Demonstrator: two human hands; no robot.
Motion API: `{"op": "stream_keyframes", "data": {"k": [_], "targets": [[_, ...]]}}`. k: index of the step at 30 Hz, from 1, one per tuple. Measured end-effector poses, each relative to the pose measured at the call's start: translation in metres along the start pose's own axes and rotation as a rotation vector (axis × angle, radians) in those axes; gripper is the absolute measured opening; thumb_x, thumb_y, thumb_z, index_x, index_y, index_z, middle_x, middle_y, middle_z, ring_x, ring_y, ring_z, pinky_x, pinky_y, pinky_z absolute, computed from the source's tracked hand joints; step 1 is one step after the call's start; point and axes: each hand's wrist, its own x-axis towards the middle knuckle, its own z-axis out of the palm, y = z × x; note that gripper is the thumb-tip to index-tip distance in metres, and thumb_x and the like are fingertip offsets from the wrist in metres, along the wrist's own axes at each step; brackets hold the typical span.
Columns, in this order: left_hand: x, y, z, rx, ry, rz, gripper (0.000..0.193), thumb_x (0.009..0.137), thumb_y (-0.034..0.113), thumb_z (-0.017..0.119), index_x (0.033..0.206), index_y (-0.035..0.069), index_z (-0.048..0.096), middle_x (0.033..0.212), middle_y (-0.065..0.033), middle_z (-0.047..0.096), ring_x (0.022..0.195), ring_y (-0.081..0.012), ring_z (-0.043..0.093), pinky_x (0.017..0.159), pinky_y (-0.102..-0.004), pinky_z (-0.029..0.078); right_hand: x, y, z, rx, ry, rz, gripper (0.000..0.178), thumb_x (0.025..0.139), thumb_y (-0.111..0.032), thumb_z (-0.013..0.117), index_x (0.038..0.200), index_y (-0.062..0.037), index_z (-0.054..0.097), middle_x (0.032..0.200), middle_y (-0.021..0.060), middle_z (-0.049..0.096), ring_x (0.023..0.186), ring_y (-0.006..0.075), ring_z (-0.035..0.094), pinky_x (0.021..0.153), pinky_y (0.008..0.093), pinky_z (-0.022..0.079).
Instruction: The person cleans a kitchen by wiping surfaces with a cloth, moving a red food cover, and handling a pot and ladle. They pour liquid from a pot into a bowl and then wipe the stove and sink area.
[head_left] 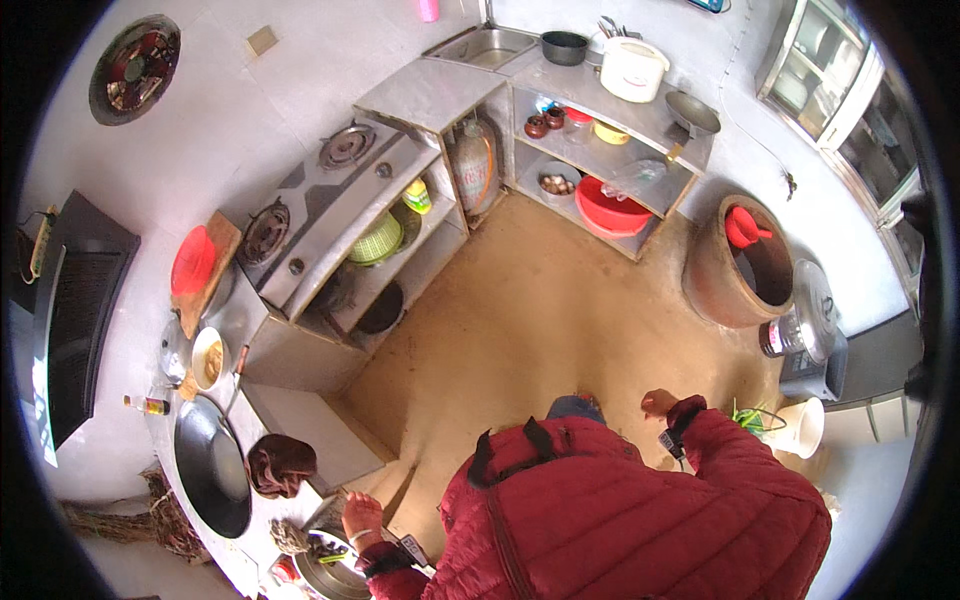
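My left hand (362, 517) hangs at the lower left, fingers loosely apart, with nothing seen in it. Close beside it, on the counter, is a metal pan (335, 572) with a green-handled tool in it. My right hand (657, 403) is out in front over the brown floor (500, 330). Its fingers look slightly bent, and no object shows in it. The white bucket (800, 428) with green leaves (750, 418) beside it stands to the right of that arm. Both arms wear dark red padded sleeves with a small device at each wrist.
A black wok (212, 468) and a dark brown cloth (282, 465) lie on the left counter. Beyond are a bowl (209, 358), a gas stove (330, 200), and shelves holding a red basin (612, 212). At right stands a large clay vat (722, 270) with a red ladle (742, 228).
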Motion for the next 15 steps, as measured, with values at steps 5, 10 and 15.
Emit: {"op": "stream_keyframes", "data": {"k": [5, 10, 15], "targets": [[-0.005, -0.002, -0.013, -0.029, 0.129, 0.070, 0.017, 0.087, 0.016, 0.056, 0.071, 0.011, 0.055, 0.065, -0.0012, 0.055, 0.060, -0.0156, 0.051, 0.061, -0.0299, 0.045, 0.098, 0.009, -0.080, -0.218, 0.197, -0.102, 0.026, 0.074, -0.029, 0.052, 0.065, -0.0103, 0.068, 0.061, 0.0091, 0.066, 0.059, 0.0270, 0.064, 0.057, 0.0410, 0.051], [-0.017, -0.025, -0.030, 0.008, 0.095, 0.092, 0.019, 0.089, 0.022, 0.050, 0.074, 0.011, 0.056, 0.074, -0.0026, 0.059, 0.073, -0.0185, 0.056, 0.068, -0.0349, 0.047, 0.192, -0.001, -0.254, -0.404, 0.474, -0.181, 0.024, 0.081, -0.025, 0.053, 0.073, -0.0090, 0.069, 0.064, 0.0119, 0.064, 0.062, 0.0281, 0.064, 0.056, 0.0425, 0.051], [-0.021, -0.090, 0.001, 0.043, 0.325, 0.111, 0.016, 0.088, 0.022, 0.049, 0.078, 0.012, 0.057, 0.080, -0.0032, 0.060, 0.080, -0.0190, 0.056, 0.072, -0.0350, 0.046, 0.219, -0.084, -0.432, -0.195, 0.785, -0.123, 0.018, 0.077, -0.021, 0.055, 0.072, -0.0070, 0.065, 0.068, 0.0161, 0.065, 0.067, 0.0335, 0.065, 0.059, 0.0444, 0.051]]}}
